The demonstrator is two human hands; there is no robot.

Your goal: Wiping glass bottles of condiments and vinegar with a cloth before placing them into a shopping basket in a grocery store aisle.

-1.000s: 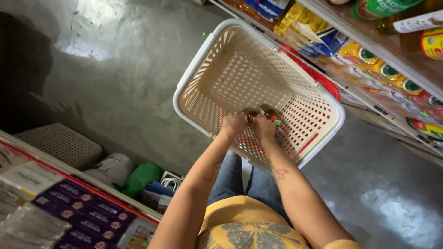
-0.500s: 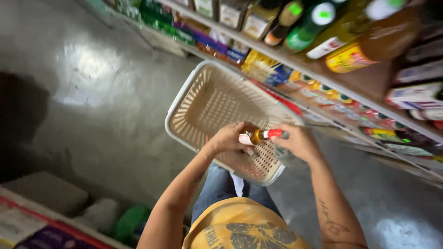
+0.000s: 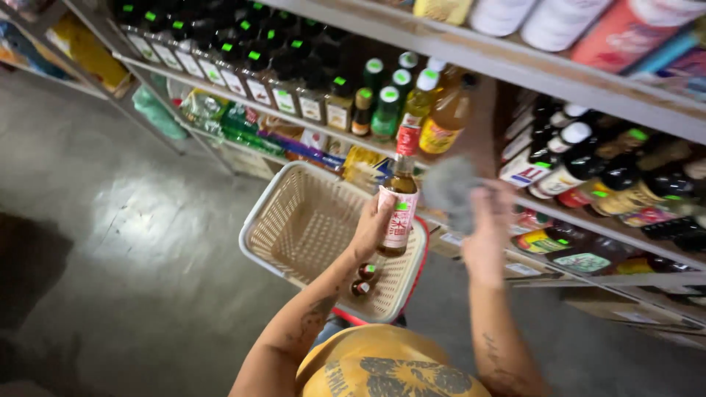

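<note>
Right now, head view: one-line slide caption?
Left hand holds a small bottle upright over a beige basket; right hand grips a grey cloth by shelves.

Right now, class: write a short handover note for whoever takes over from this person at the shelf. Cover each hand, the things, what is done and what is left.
Left hand: grips a bottle upright above the basket.
Right hand: raised beside it with a grey cloth, blurred.
Basket: in front of the person, by the shelves; two small bottles lie inside.
Done: those two are in the basket.
Left: the held bottle is not yet in the basket nor on a shelf.
</note>
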